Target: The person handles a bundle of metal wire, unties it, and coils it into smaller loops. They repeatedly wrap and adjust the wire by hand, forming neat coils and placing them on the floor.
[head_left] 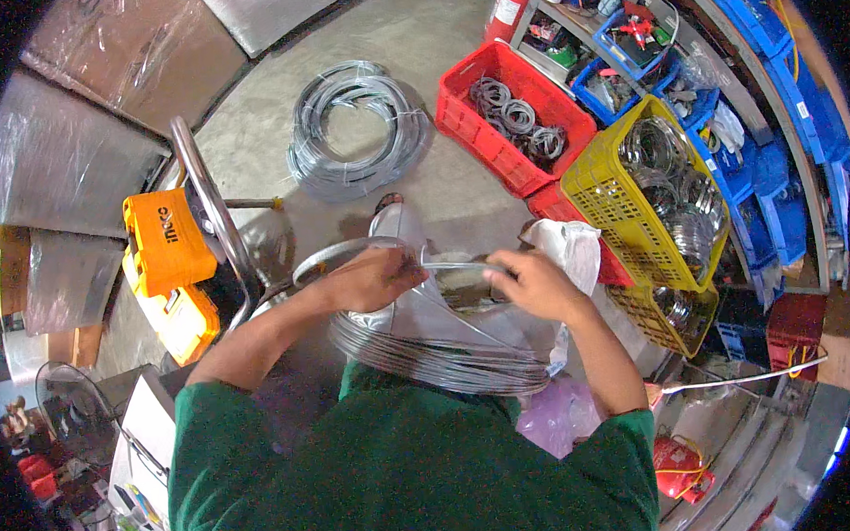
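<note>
A coil of grey steel cable (440, 361) lies across my lap, its several turns stacked close together. My left hand (382, 277) is closed around a length of the cable, and a smaller loop (324, 258) curves out on that hand's left side. Between the hands a short stretch of cable (456, 265) runs nearly straight. At its right end my right hand (533, 281) is closed on it with thumb and fingers; these are slightly blurred. One strand slants from near the left hand down to the coil. My legs in light trousers are under the hands.
A larger tied cable coil (309, 166) lies on the floor ahead. To the right stand a red crate (456, 120) and a yellow crate (600, 203) of small coils, beside shelves with blue bins (594, 91). A yellow tool case (164, 245) and metal tube frame (215, 200) stand left.
</note>
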Demonstrator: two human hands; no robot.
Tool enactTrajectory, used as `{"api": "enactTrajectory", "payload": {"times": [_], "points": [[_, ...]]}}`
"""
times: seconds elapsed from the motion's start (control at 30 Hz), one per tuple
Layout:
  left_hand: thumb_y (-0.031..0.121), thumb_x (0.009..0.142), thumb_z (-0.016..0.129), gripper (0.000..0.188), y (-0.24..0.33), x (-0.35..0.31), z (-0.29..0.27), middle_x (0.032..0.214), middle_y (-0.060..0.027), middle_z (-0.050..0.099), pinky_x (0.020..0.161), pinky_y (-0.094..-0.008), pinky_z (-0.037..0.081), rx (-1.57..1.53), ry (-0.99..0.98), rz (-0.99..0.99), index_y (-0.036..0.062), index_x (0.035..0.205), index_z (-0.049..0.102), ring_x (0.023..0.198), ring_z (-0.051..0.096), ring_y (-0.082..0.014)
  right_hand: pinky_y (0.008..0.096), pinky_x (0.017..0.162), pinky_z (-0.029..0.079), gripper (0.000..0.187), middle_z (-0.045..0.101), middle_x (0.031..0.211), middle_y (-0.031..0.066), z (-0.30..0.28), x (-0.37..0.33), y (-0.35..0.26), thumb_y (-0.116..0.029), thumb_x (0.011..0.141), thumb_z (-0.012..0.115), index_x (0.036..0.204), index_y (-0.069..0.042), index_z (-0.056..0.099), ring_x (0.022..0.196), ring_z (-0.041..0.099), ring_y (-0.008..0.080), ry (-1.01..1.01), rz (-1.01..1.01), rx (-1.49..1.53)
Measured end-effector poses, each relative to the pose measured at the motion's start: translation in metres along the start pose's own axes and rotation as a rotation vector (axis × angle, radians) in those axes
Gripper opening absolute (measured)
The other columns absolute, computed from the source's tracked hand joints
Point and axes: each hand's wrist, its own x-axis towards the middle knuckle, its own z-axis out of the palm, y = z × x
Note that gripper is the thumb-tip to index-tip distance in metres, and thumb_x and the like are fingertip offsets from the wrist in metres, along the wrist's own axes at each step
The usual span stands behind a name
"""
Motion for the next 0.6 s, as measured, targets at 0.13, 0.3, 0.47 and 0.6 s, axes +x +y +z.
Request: {"api": "enactTrajectory", "payload": {"times": [0.13,0.3,0.47,0.6], "points": [[0.042,0.100,0.058,0.039,0.018,0.012,0.014,0.062,-0.0013,0.050,0.050,-0.0333,0.039,-0.661,-0.401,-0.299,0.0067,0.083,0.056,0.057,0.049,-0.0150,0.0379,0.061,0.050,0.023,0.063,0.076,0.0094,-0.038,0.015,-0.014,-0.011,0.076,0.080,0.095,-0.007,0.069,0.069,0.064,0.0277,0.634,-0.438,-0.479],[0.046,0.101,0.054,0.051,0.077,-0.006,0.007,0.055,0.0071,0.028,0.038,-0.0250,0.019,-1.377,-1.054,-0.162,0.0140,0.065,0.040,0.045,0.029,-0.0061,0.0356,0.052,0.047,0.021,0.059,0.070,0.0058,-0.105,0.069,-0.025,-0.017,0.077,0.082,0.089,-0.007,0.068,0.059,0.060,0.0237,1.031,-0.767,-0.672],[0.030,0.092,0.059,0.047,0.108,-0.048,-0.044,0.043,0.0015,0.034,0.035,-0.0303,0.022,-1.809,-0.940,0.359,0.0136,0.052,0.038,0.034,0.034,-0.0131,0.0348,0.060,0.050,0.014,0.066,0.074,0.0067,-0.095,0.111,0.022,-0.018,0.083,0.079,0.085,-0.008,0.069,0.069,0.066,0.0241,1.143,-0.559,-0.403],[0.029,0.084,0.054,0.028,0.130,-0.037,-0.084,0.048,-0.0019,0.042,0.037,-0.0351,0.034,-1.561,-0.822,1.240,0.0123,0.061,0.051,0.039,0.046,-0.0166,0.0396,0.064,0.048,0.024,0.064,0.074,0.0083,-0.008,0.144,0.039,-0.025,0.088,0.076,0.084,-0.004,0.066,0.066,0.060,0.0236,0.845,-0.335,0.280]]}}
